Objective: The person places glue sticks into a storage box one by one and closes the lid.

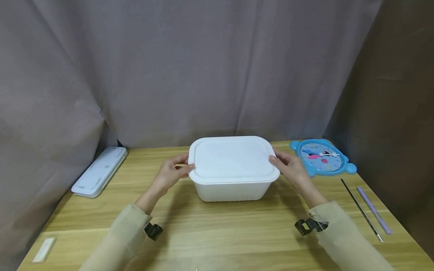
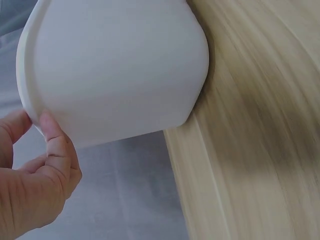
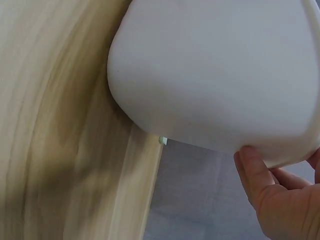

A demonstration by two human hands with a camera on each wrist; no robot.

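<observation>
A white plastic storage box (image 1: pixel 233 192) with rounded corners is at the back middle of the wooden table, its white lid (image 1: pixel 234 158) seated on top. At the lid's left end my left hand (image 1: pixel 171 172) pinches the rim, thumb on the upper edge and fingertips below it. My right hand (image 1: pixel 291 168) grips the opposite end in much the same way, its thumb over the lid's edge. In the left wrist view, the left fingertips (image 2: pixel 50 122) press under the rim. The right wrist view has the right fingertips (image 3: pixel 248 154) against the box's side wall.
A blue clock (image 1: pixel 320 157) with a cartoon face lies at the back right. Nearer the right edge are a thin dark brush (image 1: pixel 362 210) and a purple pen (image 1: pixel 373 209). On the left lie a white flat case (image 1: pixel 100 171) and a small white block (image 1: pixel 44 250). Grey curtain (image 1: pixel 190 75) hangs behind.
</observation>
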